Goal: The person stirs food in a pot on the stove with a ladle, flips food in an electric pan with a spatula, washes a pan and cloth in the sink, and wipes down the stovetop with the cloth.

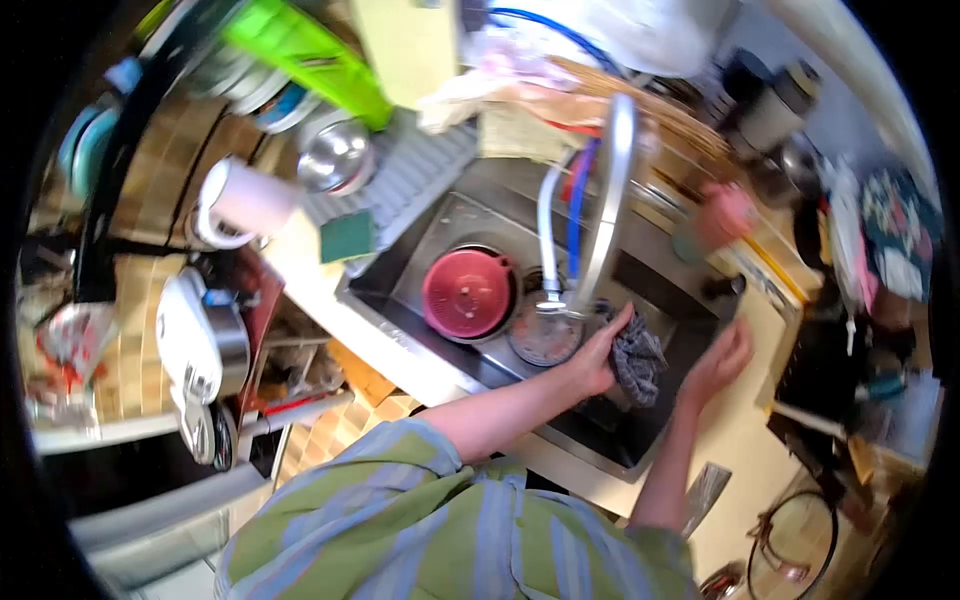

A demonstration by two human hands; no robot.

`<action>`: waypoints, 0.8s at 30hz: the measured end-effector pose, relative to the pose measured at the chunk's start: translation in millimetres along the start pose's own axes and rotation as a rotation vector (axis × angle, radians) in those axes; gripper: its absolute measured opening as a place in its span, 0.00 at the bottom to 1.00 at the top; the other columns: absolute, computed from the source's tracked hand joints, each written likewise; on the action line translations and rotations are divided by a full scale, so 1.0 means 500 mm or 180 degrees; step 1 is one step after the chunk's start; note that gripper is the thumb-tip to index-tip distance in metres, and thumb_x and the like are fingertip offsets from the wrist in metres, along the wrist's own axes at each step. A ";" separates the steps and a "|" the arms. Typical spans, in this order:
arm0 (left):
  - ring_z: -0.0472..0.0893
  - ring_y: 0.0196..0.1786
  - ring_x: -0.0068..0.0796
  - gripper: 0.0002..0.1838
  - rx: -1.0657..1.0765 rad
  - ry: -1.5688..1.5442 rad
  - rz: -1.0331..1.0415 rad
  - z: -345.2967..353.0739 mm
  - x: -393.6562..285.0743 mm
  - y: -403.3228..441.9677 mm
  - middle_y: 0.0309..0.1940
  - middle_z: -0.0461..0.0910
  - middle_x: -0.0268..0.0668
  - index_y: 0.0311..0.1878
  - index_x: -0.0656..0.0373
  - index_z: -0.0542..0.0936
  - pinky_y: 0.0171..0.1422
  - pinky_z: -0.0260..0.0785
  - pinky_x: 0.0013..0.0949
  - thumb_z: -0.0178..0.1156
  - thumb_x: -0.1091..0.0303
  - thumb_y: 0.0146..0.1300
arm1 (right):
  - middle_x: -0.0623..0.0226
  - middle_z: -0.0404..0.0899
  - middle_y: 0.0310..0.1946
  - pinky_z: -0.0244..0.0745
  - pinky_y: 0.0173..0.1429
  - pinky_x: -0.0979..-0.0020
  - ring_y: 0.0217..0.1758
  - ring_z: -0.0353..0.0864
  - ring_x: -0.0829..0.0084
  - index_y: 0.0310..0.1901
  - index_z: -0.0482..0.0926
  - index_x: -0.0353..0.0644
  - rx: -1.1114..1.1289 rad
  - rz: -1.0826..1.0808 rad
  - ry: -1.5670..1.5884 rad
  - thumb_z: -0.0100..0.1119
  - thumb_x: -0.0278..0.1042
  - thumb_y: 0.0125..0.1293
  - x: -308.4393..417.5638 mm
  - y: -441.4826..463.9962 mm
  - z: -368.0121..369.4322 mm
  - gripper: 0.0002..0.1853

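Note:
Over the right part of the steel sink (408, 240), my left hand (597, 362) has its thumb and fingers on a crumpled dark grey cloth (637, 358). My right hand (718, 362) is at the sink's right edge, apart from the cloth; its fingers look curled and blurred, and whether they hold anything is unclear. A curved faucet (612, 190) arches above the basin, left of the cloth. To the left inside the sink sit a red bowl (466, 293) and, beside it, a round clear dish or lid (545, 335).
A green sponge (347, 238) lies at the sink's upper left, near a grey drying rack (410, 165). A white pitcher (245, 200) and a metal bowl (336, 157) stand beyond. A pink-topped container (722, 215) stands behind the sink's right side.

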State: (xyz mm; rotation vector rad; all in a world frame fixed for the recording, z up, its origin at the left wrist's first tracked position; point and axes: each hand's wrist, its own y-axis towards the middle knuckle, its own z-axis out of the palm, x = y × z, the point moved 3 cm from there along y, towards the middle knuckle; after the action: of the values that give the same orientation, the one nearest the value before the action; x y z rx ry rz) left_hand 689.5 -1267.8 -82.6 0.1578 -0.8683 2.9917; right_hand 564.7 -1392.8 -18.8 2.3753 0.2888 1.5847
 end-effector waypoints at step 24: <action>0.78 0.60 0.35 0.20 0.0379 0.0411 0.0978 -0.204 -0.158 -0.072 0.59 0.80 0.41 0.64 0.57 0.75 0.71 0.68 0.42 0.52 0.59 0.74 | 0.50 0.62 0.77 0.47 0.84 0.59 0.82 0.57 0.54 0.75 0.65 0.35 0.2127 -0.0899 -0.0199 0.40 0.44 0.81 0.301 -0.436 0.267 0.29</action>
State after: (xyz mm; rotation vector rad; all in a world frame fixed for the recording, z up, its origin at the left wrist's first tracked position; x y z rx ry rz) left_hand 760.8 -1182.0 -157.4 -0.1831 -0.7640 3.2910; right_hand 742.3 -1155.2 -8.9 2.6630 1.2474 1.4238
